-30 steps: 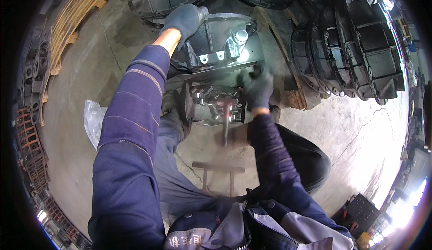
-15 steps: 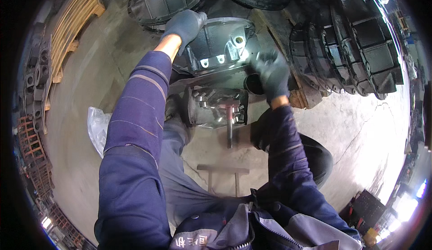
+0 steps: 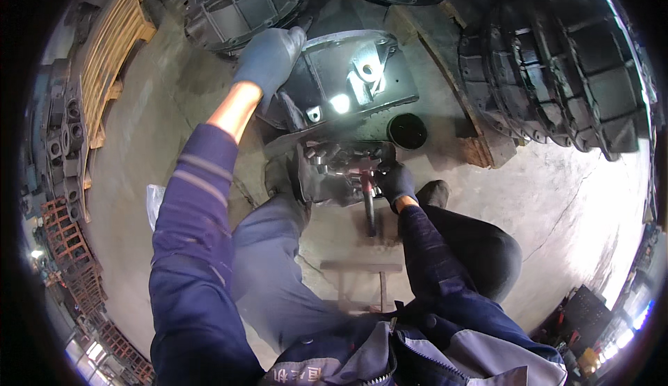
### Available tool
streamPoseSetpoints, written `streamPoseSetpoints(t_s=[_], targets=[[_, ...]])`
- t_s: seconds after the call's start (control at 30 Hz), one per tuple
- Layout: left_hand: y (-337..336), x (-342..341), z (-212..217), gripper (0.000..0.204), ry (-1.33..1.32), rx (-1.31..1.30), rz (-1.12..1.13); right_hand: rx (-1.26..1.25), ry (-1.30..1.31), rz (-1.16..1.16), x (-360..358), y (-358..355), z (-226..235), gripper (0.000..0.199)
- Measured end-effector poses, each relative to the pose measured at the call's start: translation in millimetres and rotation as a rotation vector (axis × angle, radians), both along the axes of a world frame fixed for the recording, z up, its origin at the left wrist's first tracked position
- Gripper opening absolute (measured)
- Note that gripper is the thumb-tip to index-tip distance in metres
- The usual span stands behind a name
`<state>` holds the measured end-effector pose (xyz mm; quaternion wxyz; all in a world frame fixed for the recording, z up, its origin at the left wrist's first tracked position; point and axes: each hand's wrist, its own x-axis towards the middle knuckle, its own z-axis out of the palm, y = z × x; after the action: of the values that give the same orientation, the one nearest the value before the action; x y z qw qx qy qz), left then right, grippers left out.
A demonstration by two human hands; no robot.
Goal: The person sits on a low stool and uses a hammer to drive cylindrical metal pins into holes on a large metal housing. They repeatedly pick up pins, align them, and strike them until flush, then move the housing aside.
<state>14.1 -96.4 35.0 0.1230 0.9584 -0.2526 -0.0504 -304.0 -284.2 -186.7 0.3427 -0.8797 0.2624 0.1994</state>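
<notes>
My left hand (image 3: 270,59), in a grey glove, is closed on the upper left rim of a dark cast-metal housing (image 3: 323,83). The housing stands tilted, with light-coloured bored lugs on its near side. My right hand (image 3: 396,181), in a dark glove, reaches into the right side of a dark tray (image 3: 313,190) of short metal sleeves (image 3: 321,169). Its fingers are partly hidden among the parts, so I cannot tell what they hold. Beside it a hammer (image 3: 368,202) with a reddish head lies across the tray, handle toward me.
A round dark can (image 3: 407,131) stands right of the housing. Several ribbed castings (image 3: 550,73) are stacked at the right by a wooden beam (image 3: 480,151). More castings (image 3: 243,10) lie at the back. A wooden pallet (image 3: 115,59) is far left; a small metal stand (image 3: 362,268) is near me.
My right hand has moved from the housing's right side down to the tray. The left hand stays on the housing's rim. The whole view has shifted slightly.
</notes>
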Motion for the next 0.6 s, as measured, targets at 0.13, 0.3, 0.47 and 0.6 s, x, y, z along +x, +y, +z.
streamPoseSetpoints(t_s=[0.13,0.3,0.47,0.6], targets=[[2.0,-4.5,-2.2,0.062,0.083,-0.124,0.046,0.066,-0.028,-0.214,14.7,8.1,-10.5,0.035],[5.2,-6.4,-6.0,0.063,0.093,-0.206,0.013,0.555,-0.301,-0.344,44.0,20.8,-20.3,0.029],[2.3,-5.7,2.3,0.051,0.128,-0.137,0.01,0.658,-0.229,-0.232,74.8,33.8,-22.1,0.034],[0.3,-6.3,10.3,0.05,0.23,-0.124,0.024,1.212,-0.383,-0.749,96.8,50.6,10.5,0.042]])
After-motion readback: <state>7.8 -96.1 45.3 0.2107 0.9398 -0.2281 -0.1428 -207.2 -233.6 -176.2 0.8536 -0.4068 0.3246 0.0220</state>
